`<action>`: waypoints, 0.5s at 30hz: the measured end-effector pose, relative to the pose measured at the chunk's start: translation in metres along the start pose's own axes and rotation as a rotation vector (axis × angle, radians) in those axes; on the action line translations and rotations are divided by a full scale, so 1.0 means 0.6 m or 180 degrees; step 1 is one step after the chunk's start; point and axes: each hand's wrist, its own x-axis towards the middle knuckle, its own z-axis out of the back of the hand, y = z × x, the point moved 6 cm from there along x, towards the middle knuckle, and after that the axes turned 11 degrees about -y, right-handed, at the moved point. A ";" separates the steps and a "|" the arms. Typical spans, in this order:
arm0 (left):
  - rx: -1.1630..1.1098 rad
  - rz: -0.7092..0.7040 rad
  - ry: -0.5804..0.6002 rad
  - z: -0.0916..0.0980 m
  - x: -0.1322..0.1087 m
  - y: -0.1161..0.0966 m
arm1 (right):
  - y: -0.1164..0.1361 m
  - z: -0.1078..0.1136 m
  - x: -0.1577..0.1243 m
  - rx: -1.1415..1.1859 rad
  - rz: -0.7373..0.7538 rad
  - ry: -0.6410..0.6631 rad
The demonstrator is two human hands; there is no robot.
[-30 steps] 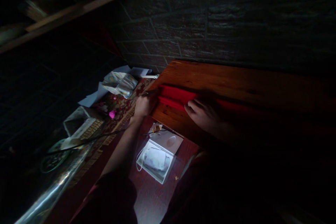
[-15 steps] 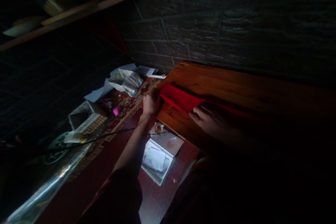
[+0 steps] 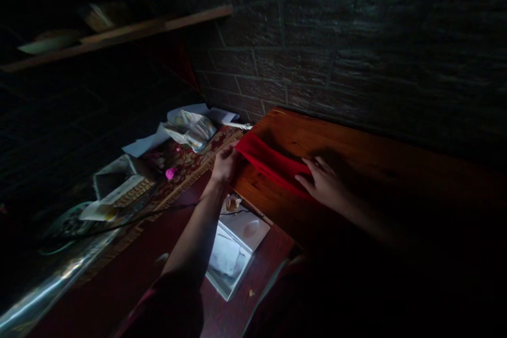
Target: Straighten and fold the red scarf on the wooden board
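Observation:
A folded strip of red cloth (image 3: 269, 159) lies slantwise over the wooden tabletop (image 3: 312, 137). My left hand (image 3: 225, 163) pinches its far left end at the table's edge. On the cloth's right part rests my right hand (image 3: 322, 182), its fingers spread and touching the fabric, not closed round it. Past my right hand the cloth runs into deep shadow, so its other end is hidden.
Below the tabletop, an open white box (image 3: 227, 264) sits on a dark red surface. At left, a fringed patterned cloth (image 3: 198, 163) bears crumpled paper (image 3: 190, 129), a pink ball-like thing (image 3: 171, 173) and a carton (image 3: 119, 177). A wooden shelf (image 3: 158, 26) juts from the brick wall.
My right hand has loosened from the cloth's edge and spread its fingers over it. My left hand keeps its end, lifted slightly. The camera view has shifted a little.

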 end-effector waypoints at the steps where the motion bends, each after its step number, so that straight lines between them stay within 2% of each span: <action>1: -0.0254 0.0172 -0.0017 -0.008 0.002 0.003 | -0.006 -0.005 0.001 0.0003 -0.0066 0.0073; 5: -0.1002 0.0887 0.0031 -0.034 0.010 0.006 | -0.024 -0.004 -0.006 -0.0149 -0.0324 0.0132; 10: -0.1384 0.1626 0.0285 -0.045 0.000 0.000 | -0.021 0.008 -0.007 -0.0465 -0.0462 0.0512; 12: -0.1429 0.1712 0.0312 -0.048 -0.005 0.000 | -0.016 0.010 -0.006 -0.0549 -0.0452 0.0542; 15: -0.1378 0.1584 0.0163 -0.056 -0.005 0.006 | -0.012 0.016 -0.005 -0.0693 -0.0371 0.0358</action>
